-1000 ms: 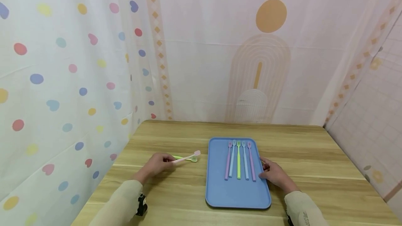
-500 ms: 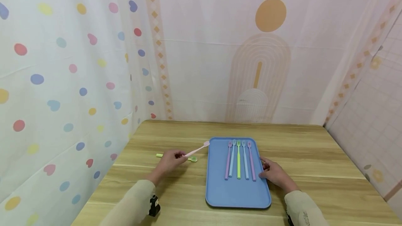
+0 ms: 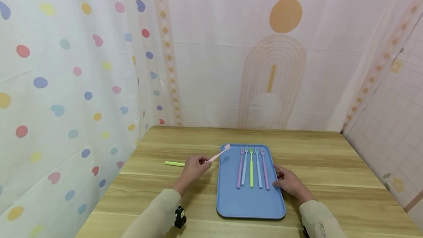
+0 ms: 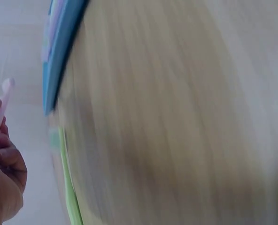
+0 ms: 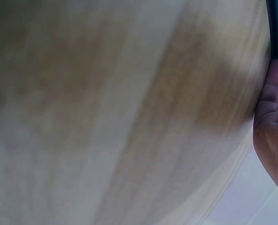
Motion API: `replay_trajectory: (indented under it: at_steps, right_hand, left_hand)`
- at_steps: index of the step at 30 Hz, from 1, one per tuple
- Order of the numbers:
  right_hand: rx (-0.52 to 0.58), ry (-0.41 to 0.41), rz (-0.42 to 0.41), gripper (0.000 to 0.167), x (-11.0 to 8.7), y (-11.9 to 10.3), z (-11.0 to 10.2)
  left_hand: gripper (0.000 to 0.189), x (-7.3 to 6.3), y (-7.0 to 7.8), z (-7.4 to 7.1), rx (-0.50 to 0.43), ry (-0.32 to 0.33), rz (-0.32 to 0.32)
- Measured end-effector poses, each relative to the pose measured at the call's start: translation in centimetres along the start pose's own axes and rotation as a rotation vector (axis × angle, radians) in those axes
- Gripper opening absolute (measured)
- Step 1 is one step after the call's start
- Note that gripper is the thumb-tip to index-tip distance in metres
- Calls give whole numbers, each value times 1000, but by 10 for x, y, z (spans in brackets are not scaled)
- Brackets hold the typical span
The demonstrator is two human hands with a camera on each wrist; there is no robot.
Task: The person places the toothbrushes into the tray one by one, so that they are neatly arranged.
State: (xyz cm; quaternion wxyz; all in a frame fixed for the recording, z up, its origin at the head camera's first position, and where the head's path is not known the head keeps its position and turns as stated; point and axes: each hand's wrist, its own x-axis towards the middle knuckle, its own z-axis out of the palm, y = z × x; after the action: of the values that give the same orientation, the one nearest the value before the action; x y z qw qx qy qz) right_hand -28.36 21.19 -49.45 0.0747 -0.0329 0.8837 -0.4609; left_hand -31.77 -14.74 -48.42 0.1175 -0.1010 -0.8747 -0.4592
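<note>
My left hand (image 3: 194,168) pinches a pink toothbrush (image 3: 218,154) by its handle. The brush head points up and away to the right, over the left edge of a blue tray (image 3: 251,205). In the left wrist view the same pink toothbrush (image 4: 0,115) stands out between thumb and fingers. Behind the left hand lies a green toothbrush (image 3: 174,163) on the table, its head end hidden in the head view. My right hand (image 3: 290,183) grips the tray's right edge, thumb at the rim; a finger (image 5: 273,84) lies along its side in the right wrist view.
Several toothbrushes lie side by side on the tray, heads away from me: purple, light blue, a green toothbrush (image 3: 251,168) in the middle, light blue, purple. The wooden table (image 3: 330,164) meets patterned curtains (image 3: 211,83) at the back and left.
The left hand has carried the pink toothbrush right, from above the green one to over the tray's left edge. The right hand and the tray have stayed put.
</note>
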Motion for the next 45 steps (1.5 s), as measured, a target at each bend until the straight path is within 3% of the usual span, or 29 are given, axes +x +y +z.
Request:
replay_trajectory:
  at_steps: [6, 16, 26, 31, 38, 45]
  right_hand:
    - [-16, 3, 3, 71, 1, 1, 0]
    - [-26, 1, -3, 71, 0, 0, 0]
    - [-33, -3, -22, 71, 2, 1, 0]
    - [-30, -4, -32, 71, -2, 0, -1]
    - [-48, -1, -19, 71, -3, 0, -1]
    - [-39, -11, -16, 72, -1, 0, -1]
  left_hand:
    - [11, -2, 20, 24, -22, 89, -45]
    - [5, -14, 47, 69, -90, 207, -130]
    - [4, -26, 76, 102, -200, 419, -322]
    - [6, -28, 83, 119, -217, 499, -372]
    - [6, -33, 91, 137, -145, 574, -371]
    - [7, -34, 83, 146, -26, 635, -389]
